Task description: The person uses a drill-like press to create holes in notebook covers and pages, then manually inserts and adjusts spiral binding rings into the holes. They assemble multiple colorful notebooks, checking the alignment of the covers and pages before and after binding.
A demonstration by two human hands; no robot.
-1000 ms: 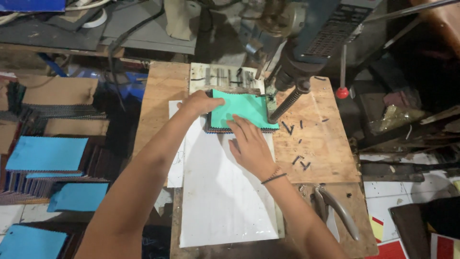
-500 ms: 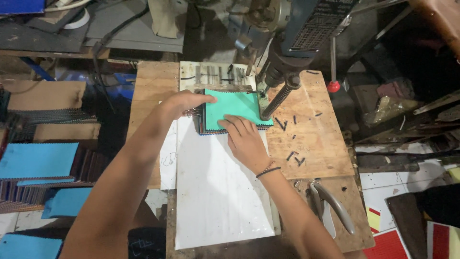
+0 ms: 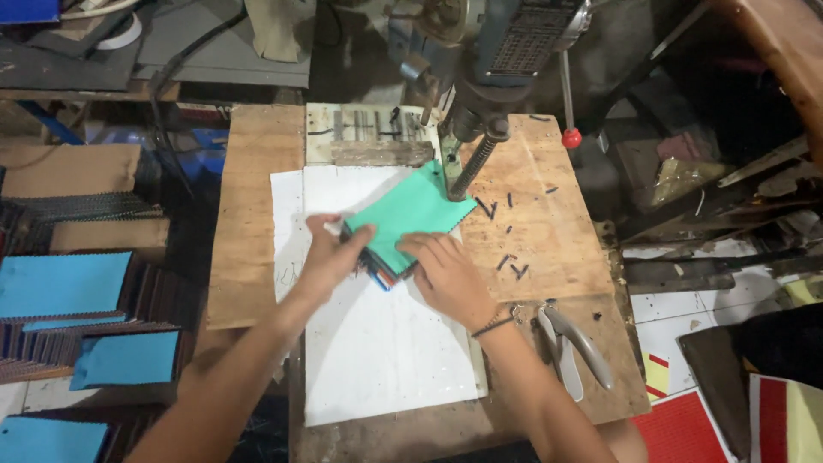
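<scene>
Item: stack of fabric swatches [image 3: 403,225], teal-green sheet on top, darker and multicoloured layers showing at its lower left edge. It lies turned at an angle on a white sheet [image 3: 377,360] covering the middle of the wooden surface [image 3: 249,223]; its far corner sits just beside the spring-wound column of the drill press [image 3: 480,159].

Left hand [image 3: 330,257]: grip clamped on the stack's near left corner, thumb over the top, fingers at the edge.

Right hand [image 3: 447,274]: laid flat on the stack's lower right edge, fingers together and pressing down; a dark band circles the wrist.

Also on the surface: small dark pins [image 3: 507,261] scattered right of the stack; grey-handled pliers [image 3: 573,347] near the right front corner; a worn, marked plate [image 3: 370,135] at the far edge.

To the left, off the surface: bundles of dark swatch sets topped with blue rectangular sheets [image 3: 60,283], and brown cardboard [image 3: 73,167] behind them.

To the lower right: a red ribbed panel [image 3: 690,433] and a white piece with a red and yellow stripe [image 3: 656,373].

A red knob [image 3: 572,137] ends the press lever.
</scene>
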